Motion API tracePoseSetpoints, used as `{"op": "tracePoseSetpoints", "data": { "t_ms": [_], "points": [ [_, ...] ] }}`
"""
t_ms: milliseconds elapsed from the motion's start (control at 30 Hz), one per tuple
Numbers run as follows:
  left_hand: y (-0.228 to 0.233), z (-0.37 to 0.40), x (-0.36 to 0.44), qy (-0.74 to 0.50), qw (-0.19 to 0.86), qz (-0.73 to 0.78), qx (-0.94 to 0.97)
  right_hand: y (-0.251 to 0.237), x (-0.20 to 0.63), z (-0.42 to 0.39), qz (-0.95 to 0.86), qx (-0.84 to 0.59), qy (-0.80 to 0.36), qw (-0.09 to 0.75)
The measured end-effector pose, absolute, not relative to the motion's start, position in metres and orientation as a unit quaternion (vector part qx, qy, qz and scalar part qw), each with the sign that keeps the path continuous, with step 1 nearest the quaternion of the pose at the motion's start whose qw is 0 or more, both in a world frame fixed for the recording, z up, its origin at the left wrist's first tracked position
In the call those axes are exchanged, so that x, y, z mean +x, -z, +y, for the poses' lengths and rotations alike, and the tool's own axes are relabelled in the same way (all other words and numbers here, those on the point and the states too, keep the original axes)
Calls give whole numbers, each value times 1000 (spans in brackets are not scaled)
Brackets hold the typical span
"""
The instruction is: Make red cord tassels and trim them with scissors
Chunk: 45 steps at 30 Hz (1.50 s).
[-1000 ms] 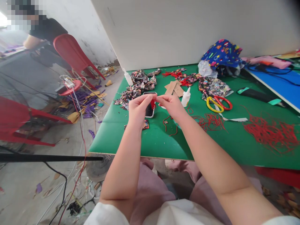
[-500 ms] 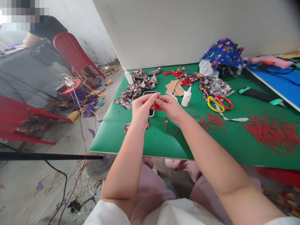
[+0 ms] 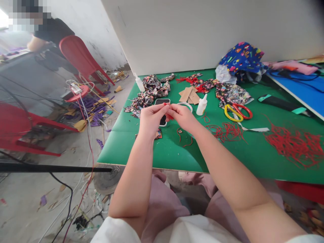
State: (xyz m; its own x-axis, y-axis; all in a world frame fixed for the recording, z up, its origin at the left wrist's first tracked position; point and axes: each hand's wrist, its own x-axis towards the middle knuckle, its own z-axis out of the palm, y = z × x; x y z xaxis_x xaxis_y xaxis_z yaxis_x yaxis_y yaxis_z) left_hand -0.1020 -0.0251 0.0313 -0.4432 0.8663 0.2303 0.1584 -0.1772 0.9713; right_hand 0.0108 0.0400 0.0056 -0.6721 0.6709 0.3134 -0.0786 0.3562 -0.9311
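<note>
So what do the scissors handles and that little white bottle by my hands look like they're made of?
The scissors have handles of glossy moulded plastic, one yellow loop and one red, with smooth, even colour. The white bottle looks like soft matte plastic with a tapered nozzle, probably a squeeze glue bottle, though no label is readable.

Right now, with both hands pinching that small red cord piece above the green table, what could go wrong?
The red cord piece is tiny and pinched only at the fingertips of the left hand and right hand; it could slip and get lost among the loose red cords. The phone lies right under the hands, and the glue bottle stands upright near the right wrist, so a sideways move might tip it.
</note>
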Motion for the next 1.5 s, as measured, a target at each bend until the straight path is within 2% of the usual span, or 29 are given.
{"op": "tracePoseSetpoints", "data": {
  "t_ms": [133,367,500,700,900,1133,1333,1500],
  "points": [
    [-27,-22,-102,-635,233,592,438,-4,10,39,-762,-216,-501,348],
    [-21,-18,-107,-681,251,550,414,-2,10,39,-796,-235,-452,326],
    [-24,-19,-111,-689,240,529,434,3,12,46,-805,-265,-448,286],
    [-32,-24,-116,-676,258,516,458,0,21,54,-706,-229,-599,301],
    [-31,-26,-111,-639,336,513,464,-1,22,45,-603,-141,-738,268],
    [-34,-29,-111,-621,415,482,458,2,15,40,-501,-104,-822,251],
    [-39,-32,-114,-621,476,442,438,0,14,39,-555,-106,-786,252],
    [-43,-33,-121,-658,439,453,412,-5,13,37,-688,-175,-670,215]
  ]
}}
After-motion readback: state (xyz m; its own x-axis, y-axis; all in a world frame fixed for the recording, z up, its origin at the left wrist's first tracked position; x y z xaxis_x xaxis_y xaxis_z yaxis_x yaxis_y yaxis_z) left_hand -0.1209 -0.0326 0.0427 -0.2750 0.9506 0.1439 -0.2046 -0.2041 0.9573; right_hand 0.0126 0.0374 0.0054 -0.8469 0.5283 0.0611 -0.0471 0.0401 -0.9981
